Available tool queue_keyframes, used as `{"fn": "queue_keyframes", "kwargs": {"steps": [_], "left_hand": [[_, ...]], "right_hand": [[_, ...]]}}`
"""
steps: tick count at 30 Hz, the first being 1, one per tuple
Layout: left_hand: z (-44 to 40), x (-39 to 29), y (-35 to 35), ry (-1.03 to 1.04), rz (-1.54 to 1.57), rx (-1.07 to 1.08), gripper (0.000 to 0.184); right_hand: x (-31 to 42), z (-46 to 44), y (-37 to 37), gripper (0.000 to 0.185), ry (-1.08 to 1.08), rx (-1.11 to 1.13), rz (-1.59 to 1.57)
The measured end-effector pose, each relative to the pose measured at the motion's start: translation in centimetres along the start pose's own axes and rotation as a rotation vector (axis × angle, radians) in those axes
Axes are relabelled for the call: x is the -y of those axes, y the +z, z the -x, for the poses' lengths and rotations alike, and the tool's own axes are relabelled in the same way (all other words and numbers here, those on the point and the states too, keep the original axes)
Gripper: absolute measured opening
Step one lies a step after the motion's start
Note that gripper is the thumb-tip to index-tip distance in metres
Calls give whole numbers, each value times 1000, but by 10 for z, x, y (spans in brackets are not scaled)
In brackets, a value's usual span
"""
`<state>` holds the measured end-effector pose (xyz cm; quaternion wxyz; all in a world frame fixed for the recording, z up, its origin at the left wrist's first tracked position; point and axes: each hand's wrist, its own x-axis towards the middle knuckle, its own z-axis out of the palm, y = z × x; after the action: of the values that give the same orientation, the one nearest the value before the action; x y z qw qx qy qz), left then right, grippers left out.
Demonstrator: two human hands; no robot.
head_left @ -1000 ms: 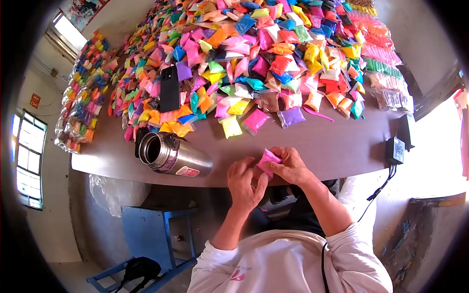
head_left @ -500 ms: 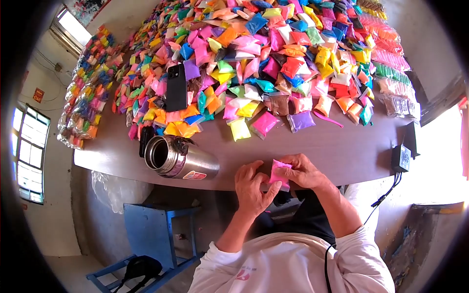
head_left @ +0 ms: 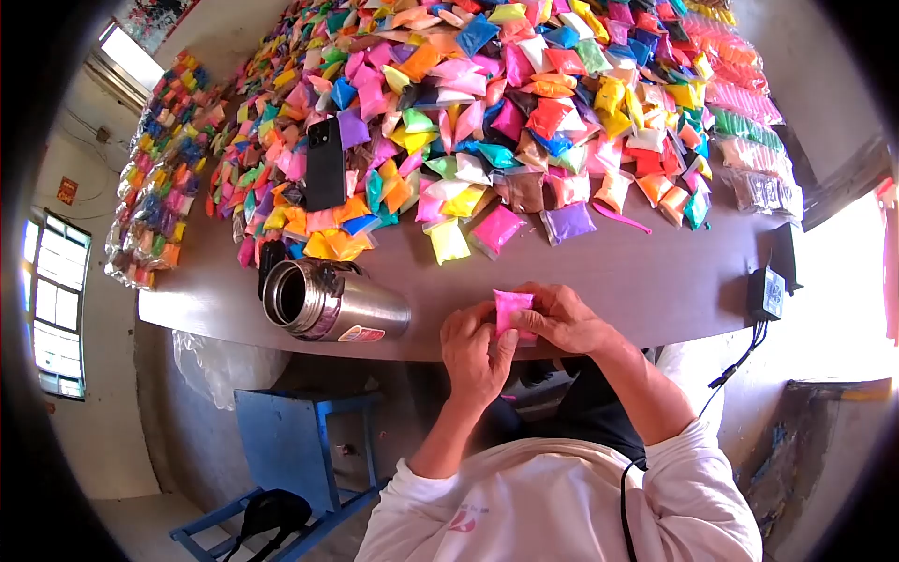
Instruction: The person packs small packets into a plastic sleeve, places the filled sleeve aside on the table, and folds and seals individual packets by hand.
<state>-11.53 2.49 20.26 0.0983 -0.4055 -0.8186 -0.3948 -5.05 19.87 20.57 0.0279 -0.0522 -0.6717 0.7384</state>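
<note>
A small pink packet (head_left: 512, 305), a clear bag with soft-looking pink filling, is held upright near the table's front edge. My right hand (head_left: 565, 320) grips its right side, with the thumb across the front and the fingers behind. My left hand (head_left: 475, 351) is closed at the packet's left edge, its thumb pointing up against the lower part. Beyond my hands, a yellow packet (head_left: 449, 242), another pink packet (head_left: 496, 230) and a purple packet (head_left: 567, 224) lie at the front of a large heap of colourful packets (head_left: 506, 112).
An uncapped steel flask (head_left: 361, 307) lies on its side left of my hands on the brown table (head_left: 646, 272). A black phone (head_left: 326, 167) rests on the heap. At the right edge sits a black box with cables (head_left: 766, 294). Below left stands a blue chair (head_left: 286, 440).
My left hand has closed in on the packet from spread fingers. The packet has shifted slightly up and left in view, together with both hands.
</note>
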Motion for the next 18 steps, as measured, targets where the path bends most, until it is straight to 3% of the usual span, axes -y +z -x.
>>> {"fn": "queue_keyframes", "kwargs": {"steps": [4,6,9,13,18], "left_hand": [[0,-1,-1,23,-16,13,32],[0,-1,-2,31,-17,7,32],[1,0,-3,-23,72,33,34],[0,-1,1,-3,36,-37,30],[-2,-3,-3,7,16,0,28]], "right_hand": [[-1,1,0,34,27,48,85],[-4,1,4,29,-57,-5,-14],[2,1,6,26,-11,16,-93],[2,1,0,30,-3,113,-113],[-1,2,4,29,31,10,-13]]}}
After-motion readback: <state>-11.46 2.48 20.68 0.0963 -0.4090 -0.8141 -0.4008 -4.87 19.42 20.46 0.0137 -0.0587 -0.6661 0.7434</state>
